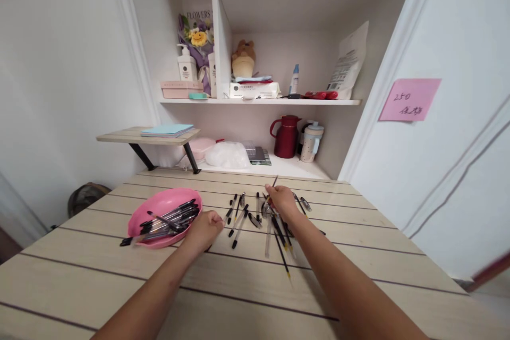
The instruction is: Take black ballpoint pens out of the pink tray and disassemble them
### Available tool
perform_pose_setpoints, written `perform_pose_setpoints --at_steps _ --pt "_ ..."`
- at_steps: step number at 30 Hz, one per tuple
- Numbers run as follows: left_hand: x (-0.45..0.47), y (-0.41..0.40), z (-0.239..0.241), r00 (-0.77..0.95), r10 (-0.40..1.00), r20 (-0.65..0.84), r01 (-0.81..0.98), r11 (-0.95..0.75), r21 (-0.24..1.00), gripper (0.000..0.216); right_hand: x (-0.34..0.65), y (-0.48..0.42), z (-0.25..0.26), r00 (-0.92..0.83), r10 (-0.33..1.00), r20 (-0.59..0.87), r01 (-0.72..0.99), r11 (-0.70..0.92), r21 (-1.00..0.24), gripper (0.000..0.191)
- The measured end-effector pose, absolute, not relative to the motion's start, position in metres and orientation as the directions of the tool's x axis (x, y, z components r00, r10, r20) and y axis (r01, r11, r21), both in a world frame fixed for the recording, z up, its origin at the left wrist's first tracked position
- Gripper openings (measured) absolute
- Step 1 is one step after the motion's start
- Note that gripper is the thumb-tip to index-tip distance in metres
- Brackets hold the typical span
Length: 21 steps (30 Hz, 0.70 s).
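Note:
Several black pens and pen parts (243, 215) lie scattered on the light wooden table (99, 276). To the left stands a pink bowl (140, 218) with several assembled pens in it. My left hand (205, 229) rests on the table just right of the bowl, fingers curled, pinching what looks like a small pen part. My right hand (282, 199) is over the loose pens farther back, fingers closed on a thin pen refill that sticks up and away from me.
White shelves behind the table hold a red jug (286, 136), a white mug (311, 142), bottles, boxes and a toy. A small raised shelf (148, 138) with a blue notebook stands at the back left. A pink note (409, 99) hangs on the right wall.

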State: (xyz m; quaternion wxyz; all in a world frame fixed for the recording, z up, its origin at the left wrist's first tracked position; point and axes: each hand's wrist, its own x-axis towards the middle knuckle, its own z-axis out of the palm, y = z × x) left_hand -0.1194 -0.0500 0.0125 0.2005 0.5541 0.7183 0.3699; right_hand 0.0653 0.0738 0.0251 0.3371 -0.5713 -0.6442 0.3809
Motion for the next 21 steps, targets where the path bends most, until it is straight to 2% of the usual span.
perform_pose_setpoints --at_steps 4,11,13,17,21 --pt "-0.124 -0.032 0.017 -0.316 0.936 0.156 0.78 0.162 0.605 0.011 0.063 0.065 0.016 -0.177 0.984 0.01 0.673 0.128 -0.728 0.024" --pt "-0.116 -0.025 0.02 -0.268 0.95 0.157 0.834 0.148 0.531 0.015 0.053 0.047 0.016 -0.245 0.964 0.1 0.843 0.263 -0.47 0.019" --pt "-0.115 -0.031 0.026 -0.23 0.959 0.168 0.847 0.112 0.52 0.017 0.056 0.046 0.02 -0.265 0.957 0.12 0.842 0.29 -0.455 0.018" --pt "-0.135 -0.043 0.049 -0.157 0.954 0.256 0.898 0.03 0.439 0.021 0.063 0.048 0.023 -0.292 0.945 0.148 0.82 0.327 -0.47 0.029" --pt "-0.19 -0.055 0.064 -0.318 0.927 0.198 0.917 0.247 0.313 0.023 0.069 0.05 0.022 -0.305 0.938 0.166 0.797 0.347 -0.494 0.028"
